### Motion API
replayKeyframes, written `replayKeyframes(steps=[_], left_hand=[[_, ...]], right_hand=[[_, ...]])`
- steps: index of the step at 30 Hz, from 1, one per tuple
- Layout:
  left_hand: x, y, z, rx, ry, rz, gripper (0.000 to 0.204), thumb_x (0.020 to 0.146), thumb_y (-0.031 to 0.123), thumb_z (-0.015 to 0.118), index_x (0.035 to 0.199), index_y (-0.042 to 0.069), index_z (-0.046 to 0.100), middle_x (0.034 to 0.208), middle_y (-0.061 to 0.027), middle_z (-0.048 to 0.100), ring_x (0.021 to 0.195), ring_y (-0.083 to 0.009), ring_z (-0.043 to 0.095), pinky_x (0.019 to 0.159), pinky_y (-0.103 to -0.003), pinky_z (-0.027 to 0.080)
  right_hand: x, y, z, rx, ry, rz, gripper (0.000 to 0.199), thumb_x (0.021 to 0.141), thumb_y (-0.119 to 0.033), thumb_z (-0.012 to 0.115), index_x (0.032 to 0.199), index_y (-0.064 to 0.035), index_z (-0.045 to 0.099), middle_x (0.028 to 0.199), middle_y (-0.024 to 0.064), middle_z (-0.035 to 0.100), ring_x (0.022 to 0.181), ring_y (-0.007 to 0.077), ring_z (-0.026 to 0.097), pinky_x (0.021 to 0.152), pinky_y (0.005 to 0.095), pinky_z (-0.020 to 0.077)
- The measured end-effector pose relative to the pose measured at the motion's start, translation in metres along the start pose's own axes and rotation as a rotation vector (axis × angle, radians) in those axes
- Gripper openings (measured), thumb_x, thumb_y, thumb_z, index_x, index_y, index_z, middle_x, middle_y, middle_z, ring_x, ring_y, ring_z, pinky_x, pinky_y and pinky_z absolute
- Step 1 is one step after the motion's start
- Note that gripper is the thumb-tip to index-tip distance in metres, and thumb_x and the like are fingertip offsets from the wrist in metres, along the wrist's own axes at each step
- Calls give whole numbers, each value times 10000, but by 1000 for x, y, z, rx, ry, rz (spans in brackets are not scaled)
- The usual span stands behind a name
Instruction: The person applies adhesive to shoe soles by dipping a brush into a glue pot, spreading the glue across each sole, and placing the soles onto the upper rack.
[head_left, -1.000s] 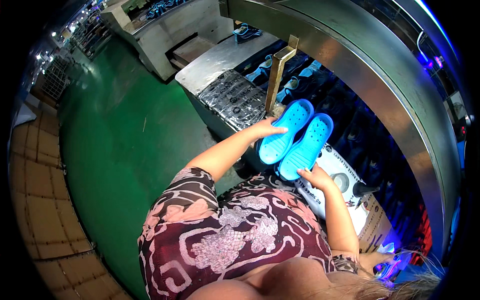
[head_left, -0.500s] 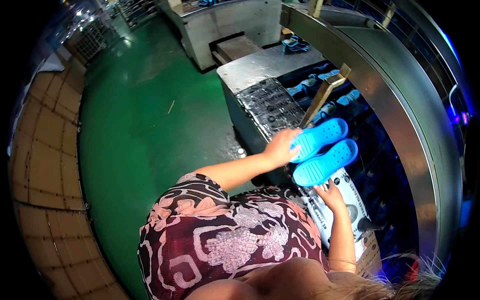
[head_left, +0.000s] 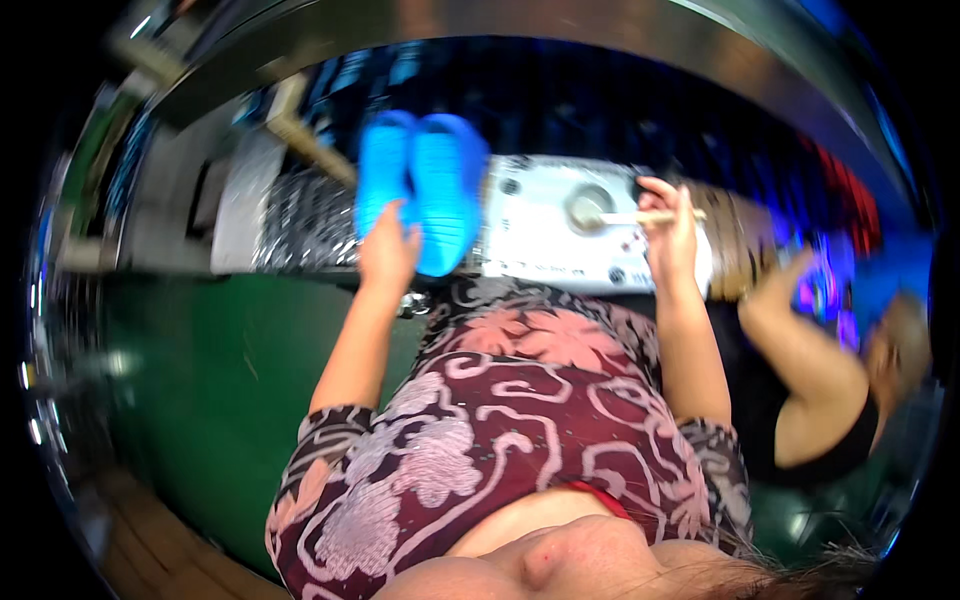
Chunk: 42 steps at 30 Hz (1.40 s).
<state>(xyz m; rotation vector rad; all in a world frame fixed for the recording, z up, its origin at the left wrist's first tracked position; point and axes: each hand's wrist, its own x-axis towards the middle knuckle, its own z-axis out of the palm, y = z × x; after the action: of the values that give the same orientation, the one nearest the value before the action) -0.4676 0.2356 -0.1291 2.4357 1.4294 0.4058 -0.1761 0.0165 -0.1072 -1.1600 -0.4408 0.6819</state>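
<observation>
My left hand (head_left: 388,252) is closed on a pair of bright blue shoe soles (head_left: 447,195), gripping their near ends side by side above the bench. On the right, my right hand (head_left: 672,240) holds a brush (head_left: 628,217) by its pale handle. The brush's far end reaches into a small round bowl (head_left: 590,206) standing on a white printed sheet (head_left: 530,235). Blur hides the bristles and what the bowl contains.
Behind the bench runs a dark conveyor (head_left: 560,100) under a curved metal rail (head_left: 480,25). A pale upright bar (head_left: 310,150) rises left of the soles. Black wrapping (head_left: 315,215) covers the bench's left part. Close on the right, another person's arm (head_left: 810,350) reaches toward the line.
My view has swung right. My right hand has left the soles and moved to the bowl with the brush. The soles are now in my left hand alone. Another person has come into view.
</observation>
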Motion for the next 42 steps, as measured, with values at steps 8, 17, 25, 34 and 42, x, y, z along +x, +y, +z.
replayKeyframes(steps=[8, 17, 25, 34, 42], left_hand=[[19, -6, 13, 151, 40, 225, 272, 767, 219, 632, 1015, 109, 616, 816, -118, 631, 712, -304, 614, 624, -419, 485], [22, 16, -3, 264, -114, 198, 241, 704, 215, 607, 849, 34, 543, 768, -160, 614, 718, -363, 595, 644, -446, 475], [25, -18, -9, -1044, -406, -185, 351, 831, 110, 534, 1146, -37, 483, 901, -102, 630, 743, -165, 617, 686, -263, 499], [-30, 27, -24, -1359, -843, -316, 615, 730, 179, 664, 1245, -21, 394, 1017, -123, 586, 738, -181, 615, 457, -279, 502], [-24, 96, -1, -1235, -398, 137, 577, 812, 167, 629, 1279, -15, 344, 1156, -131, 531, 1057, -193, 526, 938, -337, 411]], right_hand=[[-28, 28, -37, 299, 170, 194, 655, 945, -530, 280, 940, 34, 612, 689, 62, 581, 665, 131, 541, 719, 263, 466], [-32, 28, -38, 381, 169, 238, 333, 905, -325, 545, 902, 3, 609, 746, 39, 578, 697, 112, 553, 744, 271, 474], [-38, 17, -22, 354, 199, 253, 397, 905, -362, 539, 923, 28, 613, 741, 53, 577, 704, 125, 560, 747, 270, 479], [-41, 24, -19, 455, 214, 334, 341, 868, -340, 606, 891, 1, 599, 698, 39, 572, 644, 119, 565, 704, 285, 499], [-46, 4, 2, 473, 192, 319, 324, 869, -317, 608, 865, 7, 605, 692, 49, 568, 623, 118, 559, 691, 287, 505]])
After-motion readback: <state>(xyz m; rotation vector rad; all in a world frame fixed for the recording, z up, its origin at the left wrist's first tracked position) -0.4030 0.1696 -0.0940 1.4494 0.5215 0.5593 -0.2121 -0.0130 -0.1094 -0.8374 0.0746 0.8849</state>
